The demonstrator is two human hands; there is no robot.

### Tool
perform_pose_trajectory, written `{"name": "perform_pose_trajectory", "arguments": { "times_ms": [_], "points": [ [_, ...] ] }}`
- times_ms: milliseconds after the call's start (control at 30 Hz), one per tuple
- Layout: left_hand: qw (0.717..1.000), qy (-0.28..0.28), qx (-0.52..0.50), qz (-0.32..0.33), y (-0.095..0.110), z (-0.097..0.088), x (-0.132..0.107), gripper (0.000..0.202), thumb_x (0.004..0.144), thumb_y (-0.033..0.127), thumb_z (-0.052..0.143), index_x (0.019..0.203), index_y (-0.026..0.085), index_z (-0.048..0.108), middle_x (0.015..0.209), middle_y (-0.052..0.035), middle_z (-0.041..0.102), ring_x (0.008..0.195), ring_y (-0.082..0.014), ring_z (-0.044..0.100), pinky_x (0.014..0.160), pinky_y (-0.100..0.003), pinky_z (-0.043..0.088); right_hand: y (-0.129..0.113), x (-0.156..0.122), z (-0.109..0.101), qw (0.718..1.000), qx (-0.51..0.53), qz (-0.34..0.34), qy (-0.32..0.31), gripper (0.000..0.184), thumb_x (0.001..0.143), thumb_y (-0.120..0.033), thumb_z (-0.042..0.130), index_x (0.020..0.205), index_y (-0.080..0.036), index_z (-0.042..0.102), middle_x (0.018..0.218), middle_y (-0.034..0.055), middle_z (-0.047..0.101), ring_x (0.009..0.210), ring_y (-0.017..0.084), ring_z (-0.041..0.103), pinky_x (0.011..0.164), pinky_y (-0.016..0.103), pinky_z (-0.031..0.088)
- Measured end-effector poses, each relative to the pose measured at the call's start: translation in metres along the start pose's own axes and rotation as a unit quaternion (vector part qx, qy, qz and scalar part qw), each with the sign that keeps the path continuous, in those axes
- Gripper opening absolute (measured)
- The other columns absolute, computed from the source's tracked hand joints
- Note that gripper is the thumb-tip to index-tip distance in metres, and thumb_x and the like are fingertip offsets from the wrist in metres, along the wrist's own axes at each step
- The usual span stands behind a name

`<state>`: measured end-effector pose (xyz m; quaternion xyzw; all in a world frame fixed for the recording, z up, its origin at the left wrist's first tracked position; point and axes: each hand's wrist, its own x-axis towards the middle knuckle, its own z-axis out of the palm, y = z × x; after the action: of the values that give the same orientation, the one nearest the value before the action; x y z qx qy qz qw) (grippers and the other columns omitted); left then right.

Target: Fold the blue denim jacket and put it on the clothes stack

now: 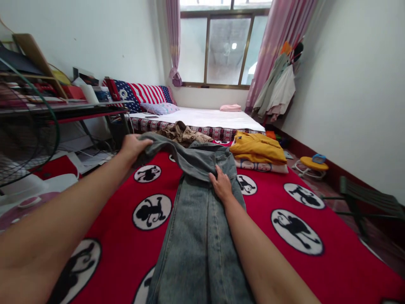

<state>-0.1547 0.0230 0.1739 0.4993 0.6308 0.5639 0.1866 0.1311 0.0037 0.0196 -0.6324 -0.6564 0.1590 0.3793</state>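
Observation:
A pair of grey-blue jeans (193,236) lies lengthwise on the red bedding, waist at the far end and legs running toward me. My left hand (134,148) grips a raised grey-green part of the cloth (180,154) at its left end, fingers wrapped round it. That strip stretches rightward across the upper jeans; whether it is a separate piece, I cannot tell. Near the waist, my right hand (222,184) rests flat on the denim with thumb and fingers apart.
Folded clothes, a yellow garment (257,147) on top, lie right of the waist. Crumpled brown cloth (182,133) sits beyond. A fan (28,126) and cluttered desk (72,105) stand left. To the right are a yellow stool (313,163) and dark folding seat (367,196).

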Motion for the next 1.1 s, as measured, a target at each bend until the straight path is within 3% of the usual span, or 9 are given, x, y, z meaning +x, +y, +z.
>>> {"name": "perform_pose_trajectory", "arguments": {
  "times_ms": [100,200,300,367,433,533,633,933,1100],
  "points": [
    [0.987,-0.081,0.045,0.133,0.066,-0.015,-0.018,0.039,0.074,0.031,0.074,0.104,0.007,0.069,0.077,0.0066,0.063,0.075,-0.0085,0.055,0.080,-0.025,0.045,0.009,0.006,0.001,0.971,0.222,0.028,0.089,0.056,0.094,-0.044,0.041,0.141,-0.013,0.042,0.139,0.0147,0.055,0.124,0.021,0.055,0.106,0.034,0.039],
    [0.870,-0.352,0.132,0.318,0.115,-0.032,-0.073,0.037,0.074,0.041,0.075,0.102,0.017,0.072,0.075,0.0071,0.065,0.066,-0.0078,0.054,0.060,-0.016,0.043,0.016,0.011,-0.003,0.886,0.435,0.083,0.136,0.052,0.093,-0.053,0.039,0.128,-0.016,0.051,0.128,0.0118,0.062,0.110,0.020,0.063,0.098,0.033,0.046],
    [0.713,-0.621,0.169,0.278,0.126,-0.042,-0.136,0.033,0.072,0.045,0.077,0.091,0.019,0.076,0.076,0.0023,0.069,0.064,-0.0105,0.057,0.055,-0.016,0.043,0.021,0.011,-0.014,0.818,0.551,0.130,0.100,0.055,0.092,-0.064,0.034,0.111,-0.019,0.059,0.111,0.0083,0.070,0.098,0.019,0.068,0.085,0.031,0.052],
    [0.659,-0.697,0.154,0.236,0.115,-0.039,-0.163,0.030,0.072,0.044,0.078,0.086,0.018,0.077,0.075,-0.0007,0.069,0.064,-0.0120,0.059,0.054,-0.017,0.043,0.022,0.009,-0.021,0.797,0.583,0.137,0.073,0.060,0.091,-0.069,0.030,0.103,-0.020,0.062,0.096,0.0067,0.072,0.087,0.019,0.069,0.074,0.029,0.054],
    [0.674,-0.696,0.125,0.214,0.094,-0.027,-0.173,0.027,0.078,0.044,0.073,0.085,0.018,0.076,0.073,-0.0015,0.068,0.065,-0.0123,0.059,0.056,-0.018,0.044,0.021,0.007,-0.027,0.777,0.611,0.141,0.058,0.056,0.090,-0.069,0.034,0.100,-0.021,0.062,0.084,0.0041,0.071,0.077,0.018,0.069,0.066,0.027,0.054],
    [0.781,-0.572,0.105,0.226,0.057,-0.001,-0.167,0.025,0.085,0.040,0.064,0.091,0.018,0.074,0.082,-0.0028,0.069,0.075,-0.0138,0.062,0.065,-0.020,0.046,0.019,0.005,-0.032,0.756,0.636,0.152,0.043,0.040,0.087,-0.060,0.051,0.100,-0.022,0.060,0.079,0.0012,0.070,0.071,0.015,0.068,0.061,0.025,0.053],
    [0.831,-0.492,0.127,0.224,0.027,0.017,-0.160,0.028,0.081,0.037,0.067,0.100,0.017,0.072,0.098,-0.0056,0.069,0.090,-0.0178,0.063,0.073,-0.023,0.047,0.019,0.004,-0.031,0.783,0.605,0.141,0.036,0.040,0.078,-0.050,0.064,0.107,-0.023,0.058,0.086,-0.0003,0.070,0.071,0.014,0.067,0.059,0.023,0.052],
    [0.668,-0.732,0.082,0.106,0.010,0.025,-0.179,0.027,0.087,0.034,0.058,0.097,0.014,0.074,0.077,-0.0033,0.072,0.068,-0.0153,0.065,0.059,-0.020,0.046,0.026,0.002,-0.020,0.899,0.433,0.059,0.037,0.060,0.061,-0.030,0.073,0.118,-0.019,0.058,0.098,0.0046,0.071,0.096,0.022,0.066,0.089,0.037,0.051],
    [0.878,-0.414,0.083,0.225,0.013,0.096,-0.153,0.020,0.084,0.020,0.057,0.095,0.016,0.074,0.092,-0.0041,0.073,0.084,-0.0172,0.066,0.077,-0.025,0.051,0.026,0.004,-0.019,0.925,0.375,0.026,0.060,0.053,0.061,-0.024,0.066,0.113,-0.018,0.063,0.104,0.0062,0.070,0.093,0.021,0.065,0.090,0.037,0.050]
  ]
}}
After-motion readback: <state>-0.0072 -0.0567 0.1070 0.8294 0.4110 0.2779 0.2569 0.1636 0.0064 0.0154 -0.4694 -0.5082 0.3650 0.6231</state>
